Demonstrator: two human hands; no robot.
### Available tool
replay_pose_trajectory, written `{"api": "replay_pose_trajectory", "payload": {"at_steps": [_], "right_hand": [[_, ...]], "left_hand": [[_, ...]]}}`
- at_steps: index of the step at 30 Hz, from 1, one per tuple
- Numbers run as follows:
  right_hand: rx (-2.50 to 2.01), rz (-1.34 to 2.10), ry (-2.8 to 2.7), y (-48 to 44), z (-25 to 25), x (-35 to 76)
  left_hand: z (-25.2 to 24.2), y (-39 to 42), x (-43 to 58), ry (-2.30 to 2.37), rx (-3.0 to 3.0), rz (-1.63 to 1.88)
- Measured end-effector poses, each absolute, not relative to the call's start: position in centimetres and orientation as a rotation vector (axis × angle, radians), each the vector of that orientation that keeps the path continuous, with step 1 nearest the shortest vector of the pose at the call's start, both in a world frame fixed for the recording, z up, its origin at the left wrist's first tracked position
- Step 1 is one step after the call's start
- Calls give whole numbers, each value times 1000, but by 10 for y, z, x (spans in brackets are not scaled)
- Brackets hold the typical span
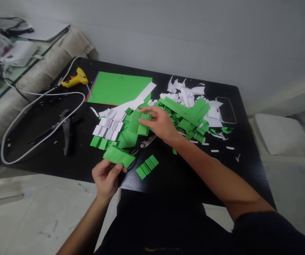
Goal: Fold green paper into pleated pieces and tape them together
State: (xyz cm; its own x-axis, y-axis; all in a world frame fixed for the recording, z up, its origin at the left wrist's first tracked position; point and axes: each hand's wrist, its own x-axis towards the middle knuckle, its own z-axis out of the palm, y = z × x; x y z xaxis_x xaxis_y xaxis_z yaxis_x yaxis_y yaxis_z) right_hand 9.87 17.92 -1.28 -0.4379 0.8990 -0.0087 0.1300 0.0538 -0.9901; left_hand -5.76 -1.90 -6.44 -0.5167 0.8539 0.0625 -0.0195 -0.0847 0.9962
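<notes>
My left hand (106, 176) is closed on a small stack of folded green paper pieces (118, 156) near the front edge of the black table (43, 156). My right hand (161, 122) reaches to the middle of the table and pinches a green paper strip (138, 122) on top of a heap of cut green pieces (186, 115). Scissors (144, 144) lie just under my right wrist. A short row of green rectangles (147, 166) lies in front of them.
A green sheet (117, 88) lies at the back, with white paper scraps (192, 94) beside it and white rectangles (108, 128) to its front. A yellow glue gun (75, 78) with a white cable (35, 106), pliers (66, 129) and a phone (225, 109) also lie on the table.
</notes>
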Motion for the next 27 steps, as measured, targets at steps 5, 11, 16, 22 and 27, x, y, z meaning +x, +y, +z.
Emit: {"api": "replay_pose_trajectory", "payload": {"at_steps": [5, 11, 16, 22, 27], "right_hand": [[-1067, 1409, -1771, 192, -40, 70], [-1047, 1306, -1828, 192, -51, 65], [-1076, 1043, -1989, 189, -53, 63], [-1116, 634, -2242, 178, -57, 61], [-1058, 473, -2390, 174, -55, 64]], "left_hand": [[-63, -17, -57, 1470, 931, 1674], [-66, -15, -58, 1357, 1015, 1727], [-68, -16, -59, 1326, 1017, 1728], [-70, -18, -59, 1350, 1024, 1714], [-60, -16, -57, 1422, 1050, 1685]]}}
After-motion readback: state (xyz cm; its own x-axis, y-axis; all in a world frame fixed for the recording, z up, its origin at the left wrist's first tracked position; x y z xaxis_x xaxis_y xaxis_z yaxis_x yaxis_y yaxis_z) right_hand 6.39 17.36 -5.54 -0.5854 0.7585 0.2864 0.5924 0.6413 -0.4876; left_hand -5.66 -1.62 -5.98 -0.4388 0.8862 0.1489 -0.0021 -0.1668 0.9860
